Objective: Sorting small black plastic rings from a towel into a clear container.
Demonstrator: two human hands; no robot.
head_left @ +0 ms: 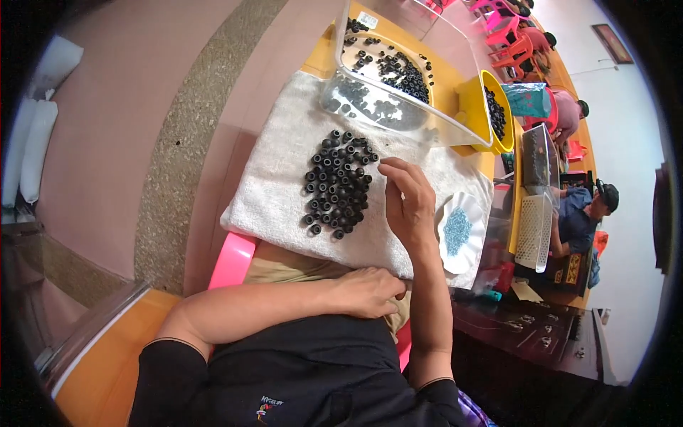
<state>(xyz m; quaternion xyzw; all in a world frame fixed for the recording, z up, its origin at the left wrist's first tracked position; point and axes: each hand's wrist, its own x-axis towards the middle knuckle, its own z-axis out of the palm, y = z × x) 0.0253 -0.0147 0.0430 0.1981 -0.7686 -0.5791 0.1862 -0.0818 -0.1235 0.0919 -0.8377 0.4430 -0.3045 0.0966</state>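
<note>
Many small black ring-shaped pieces [340,185], most with a round hole, lie in a loose heap on a white towel [274,164] in front of me. Just right of the heap is my right hand [411,199], its fingers bent and thumb apart, with nothing visible in it. The fingertips hover close to the outermost pieces. Lower down, my left hand [370,292] rests at the towel's near edge by my right forearm. Its fingers are curled, and whatever they may hold is hidden. A white fluted dish [454,265] of tiny light-blue pieces [457,231] sits right of my right wrist.
Beyond the heap stands a clear plastic box [398,95], with more black pieces [405,75] seen through it. A yellow tub [471,107] holding black pieces is at its right. Farther right are a white perforated basket [533,231] and a person in blue [575,217].
</note>
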